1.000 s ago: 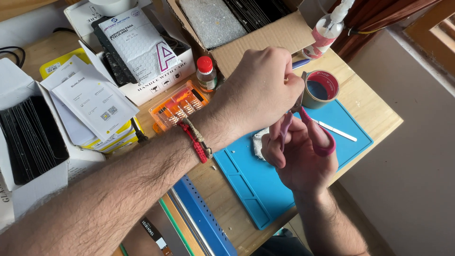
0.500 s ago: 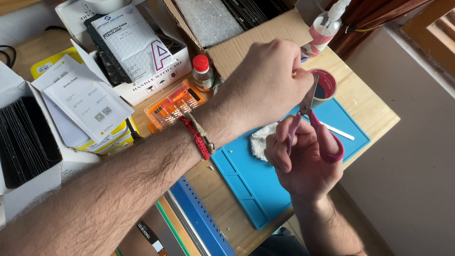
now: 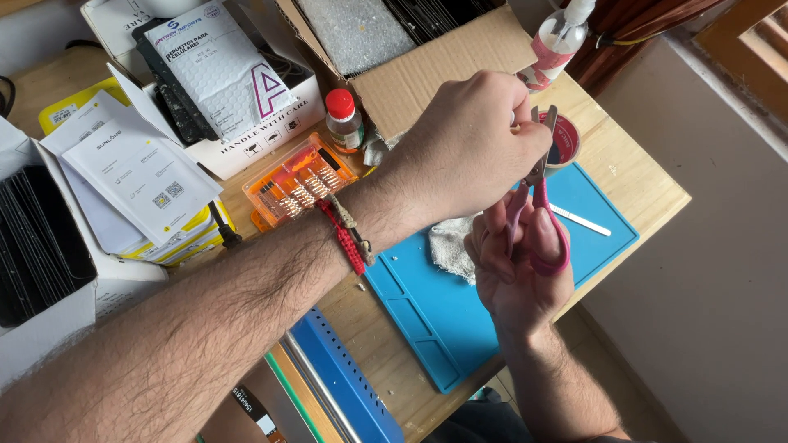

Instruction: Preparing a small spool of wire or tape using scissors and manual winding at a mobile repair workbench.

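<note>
While above one blue mat (image 3: 460, 316), two hands: right hand (image 3: 517, 271) around one pair of pink scissors (image 3: 538, 209), left hand (image 3: 472, 143) at blades.

Pink handles on the scissors (image 3: 538, 221); bright blue mat (image 3: 460, 320) underneath; a red braided wristband (image 3: 343, 236); the bit case (image 3: 297, 182) glows orange; small bottle (image 3: 343, 120) wears a red cap; white cloth (image 3: 450, 246); plain brown cardboard box (image 3: 435, 74); yellow box (image 3: 74, 107).

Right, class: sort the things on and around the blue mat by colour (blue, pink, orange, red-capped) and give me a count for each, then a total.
Blue: 1, the blue mat
Pink: 2, the pink-handled scissors held in the right hand, and the pink spray bottle
Orange: 1, the orange bit case
Red-capped: 1, the small bottle
Total: 5
</note>
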